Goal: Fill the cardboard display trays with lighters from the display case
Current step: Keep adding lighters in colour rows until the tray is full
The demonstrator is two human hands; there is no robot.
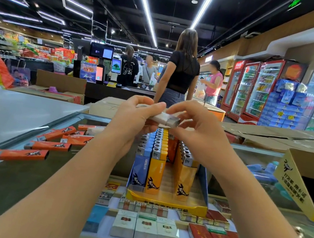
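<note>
Both my hands hold one white lighter [167,118] with a grey metal cap, raised above the display tray. My left hand [134,115] grips its body; my right hand [193,124] pinches the cap end. Below them stands the cardboard display tray [166,204] with a yellow front lip, on the glass counter. It holds upright rows of blue lighters [141,169] and orange-yellow lighters [156,171], with a gap between the rows. Several loose orange lighters [49,146] lie flat on the glass to the left.
Cigarette packs [146,230] fill the case under the glass counter [11,189]. An open cardboard box [305,180] stands at the right; flattened cartons [271,133] lie behind. A white counter surface [12,110] is at the left. People stand at the checkout beyond.
</note>
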